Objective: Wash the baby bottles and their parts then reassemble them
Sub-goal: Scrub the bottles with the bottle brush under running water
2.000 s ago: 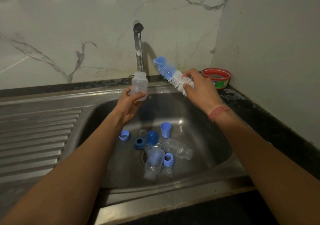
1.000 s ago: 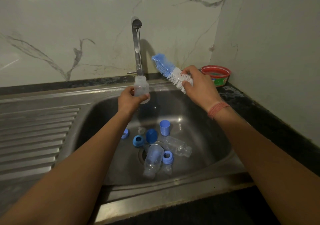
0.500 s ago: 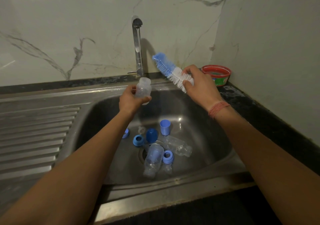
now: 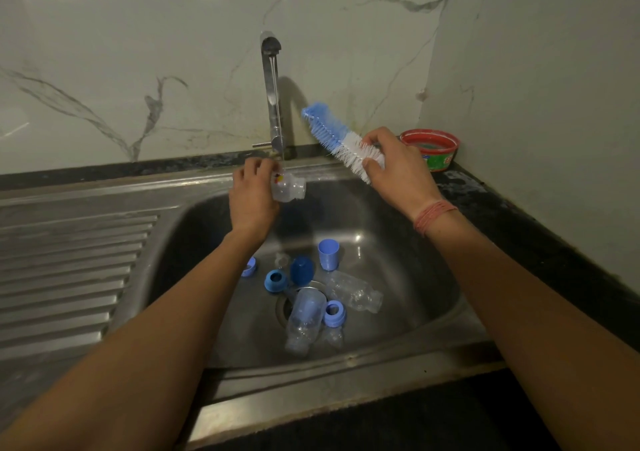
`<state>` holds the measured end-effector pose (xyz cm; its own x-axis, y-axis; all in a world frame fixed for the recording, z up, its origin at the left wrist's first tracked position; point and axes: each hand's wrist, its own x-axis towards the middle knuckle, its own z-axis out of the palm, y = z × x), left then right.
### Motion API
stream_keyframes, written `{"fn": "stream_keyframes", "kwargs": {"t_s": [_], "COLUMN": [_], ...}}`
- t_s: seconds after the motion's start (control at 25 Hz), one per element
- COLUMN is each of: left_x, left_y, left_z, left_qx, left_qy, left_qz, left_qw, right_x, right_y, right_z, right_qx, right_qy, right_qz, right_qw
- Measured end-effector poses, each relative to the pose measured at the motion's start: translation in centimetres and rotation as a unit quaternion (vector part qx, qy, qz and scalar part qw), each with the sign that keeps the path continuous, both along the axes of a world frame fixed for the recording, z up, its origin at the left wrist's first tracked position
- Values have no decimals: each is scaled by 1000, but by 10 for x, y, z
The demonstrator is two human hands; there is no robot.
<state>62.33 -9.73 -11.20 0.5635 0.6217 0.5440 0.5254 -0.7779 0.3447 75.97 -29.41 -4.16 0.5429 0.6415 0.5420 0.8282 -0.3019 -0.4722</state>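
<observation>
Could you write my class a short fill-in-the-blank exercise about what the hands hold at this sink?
1. The left hand holds a clear bottle under the ____.
2. The right hand holds a blue and white ____.
3. A red bowl stands in the corner, to the ____ of the sink.
4. Two clear bottles lie near the ____ in the basin.

Missing words: tap; brush; right; drain
</observation>
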Motion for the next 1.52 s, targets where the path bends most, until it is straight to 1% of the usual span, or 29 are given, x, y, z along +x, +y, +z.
{"fn": "stream_keyframes", "kwargs": {"t_s": [0.16,0.32,0.48,0.68,0.72,0.76,0.8,0.88,0.92,0.96,1.0,1.04,1.08,1.12,1.16,1.2,1.24,1.28,1.32,1.36,1.4,1.44,1.48,1.52], "left_x": [-6,-8,-12,-34,-40,-46,-51,-60,-66,-71,-76,-81,-86,-92,-95,-95,-95,-94,-95,-100,-102,-102,-100,-99], "left_y": [0,-4,-11,-15,-13,-11,-10,-11,-13,-15,-16,-17,-14,-12,-14,-14,-14,-17,-20,-22,-21,-25,-23,-26], "left_z": [-5,7,25,54,64,73,81,86,82,77,73,66,59,61,69,75,78,83,84,78,72,61,49,48], "left_qx": [65,134,213,297,319,336,328,209,164,131,160,165,140,91,24,-63,-124,-209,-265,-340,-326,-280,-186,-106], "left_qy": [57,95,133,204,206,186,150,67,83,143,277,393,457,457,400,301,208,96,61,65,133,275,346,366], "left_qz": [-26,-54,-96,-134,-136,-127,-112,-118,-138,-183,-185,-168,-140,-132,-158,-201,-248,-280,-296,-297,-263,-230,-169,-105], "left_qw": [996,985,963,923,915,914,926,968,973,964,929,889,867,875,903,930,938,932,916,890,898,890,904,919], "right_x": [0,-1,-1,-2,-2,-1,-1,-1,-2,-2,-3,-4,-5,-6,-6,-6,-6,-6,-6,-6,-7,-8,-8,-8], "right_y": [0,-1,1,2,2,2,2,2,2,2,2,1,1,1,1,0,0,0,0,0,-1,-1,-1,-2], "right_z": [1,2,0,0,0,0,0,0,0,0,0,1,1,2,2,2,2,2,2,2,2,2,2,2], "right_qx": [8,14,17,10,11,13,14,13,13,13,13,14,13,12,13,13,14,15,15,12,10,9,10,10], "right_qy": [-4,0,0,-11,-11,-10,-9,-8,-10,-12,-13,-12,-12,-10,-9,-9,-9,-8,-6,-3,-2,-3,-6,-8], "right_qz": [4,8,14,8,9,9,9,9,9,9,9,8,8,9,10,11,11,11,10,10,11,11,11,10], "right_qw": [1000,1000,1000,1000,1000,1000,1000,1000,1000,1000,1000,1000,1000,1000,1000,1000,1000,1000,1000,1000,1000,1000,1000,1000]}}
